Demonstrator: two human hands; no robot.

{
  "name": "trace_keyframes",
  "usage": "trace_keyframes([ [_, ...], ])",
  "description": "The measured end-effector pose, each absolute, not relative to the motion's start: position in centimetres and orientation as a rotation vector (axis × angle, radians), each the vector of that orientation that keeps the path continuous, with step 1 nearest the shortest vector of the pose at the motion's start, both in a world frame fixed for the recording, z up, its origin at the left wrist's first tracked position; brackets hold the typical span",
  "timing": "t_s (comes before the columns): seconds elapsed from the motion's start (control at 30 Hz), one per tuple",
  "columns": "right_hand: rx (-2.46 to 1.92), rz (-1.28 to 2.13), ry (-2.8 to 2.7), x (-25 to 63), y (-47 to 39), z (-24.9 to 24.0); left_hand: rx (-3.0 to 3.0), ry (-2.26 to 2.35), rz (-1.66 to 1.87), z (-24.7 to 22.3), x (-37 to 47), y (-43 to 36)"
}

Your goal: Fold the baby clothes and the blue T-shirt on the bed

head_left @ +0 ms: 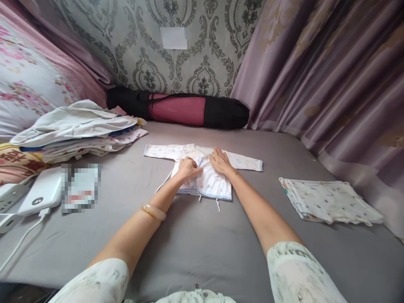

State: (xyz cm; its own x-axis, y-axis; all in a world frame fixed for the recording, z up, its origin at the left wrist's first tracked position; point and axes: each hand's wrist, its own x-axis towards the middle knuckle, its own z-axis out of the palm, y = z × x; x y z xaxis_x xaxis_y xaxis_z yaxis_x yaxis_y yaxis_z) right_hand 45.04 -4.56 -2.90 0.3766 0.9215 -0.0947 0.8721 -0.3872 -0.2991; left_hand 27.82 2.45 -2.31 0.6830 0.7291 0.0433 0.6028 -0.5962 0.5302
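Note:
A small white baby shirt (214, 185) with pale blue trim and thin tie strings lies spread on the grey bed sheet, its sleeves stretched out to both sides. My left hand (188, 167) is on the left half of its front, fingers curled and closed on the cloth near the overlapping flap. Flat on the upper right of the chest rests my right hand (221, 162), its fingers stretched out and holding nothing. The fabric beneath both palms is hidden.
A pile of clothes (78, 126) lies at the left, near a white power bank (42, 189) with a cable and a blurred packet (81, 187). Folded printed cloth (331, 200) lies at the right. Along the wall stretches a black and maroon bag (176, 109), beside purple curtains (293, 63).

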Motion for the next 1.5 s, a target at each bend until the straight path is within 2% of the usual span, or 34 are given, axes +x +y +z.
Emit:
trace_keyframes([
  [0.53,-2.127,0.501,-2.097,39.0,-17.8,-0.6,2.620,0.897,0.248,-1.6,22.6,-1.6],
  [0.87,-1.920,0.600,-1.950,38.3,-21.5,1.5,2.624,0.759,0.354,-2.1,19.5,-2.1],
  [1.0,-2.056,0.467,-1.411,39.9,-21.4,1.0,2.456,0.960,0.501,-1.4,17.5,-1.7],
  [1.1,-2.239,0.295,-1.143,41.3,-21.2,-0.2,2.349,1.235,0.468,-1.0,16.0,-0.8],
  [1.33,-2.547,0.364,-1.116,40.4,-20.9,-0.7,2.192,1.437,0.197,-0.2,14.3,0.3],
  [1.5,-2.619,0.370,-1.128,39.7,-20.7,-0.6,2.235,1.437,0.166,0.5,13.8,0.4],
])
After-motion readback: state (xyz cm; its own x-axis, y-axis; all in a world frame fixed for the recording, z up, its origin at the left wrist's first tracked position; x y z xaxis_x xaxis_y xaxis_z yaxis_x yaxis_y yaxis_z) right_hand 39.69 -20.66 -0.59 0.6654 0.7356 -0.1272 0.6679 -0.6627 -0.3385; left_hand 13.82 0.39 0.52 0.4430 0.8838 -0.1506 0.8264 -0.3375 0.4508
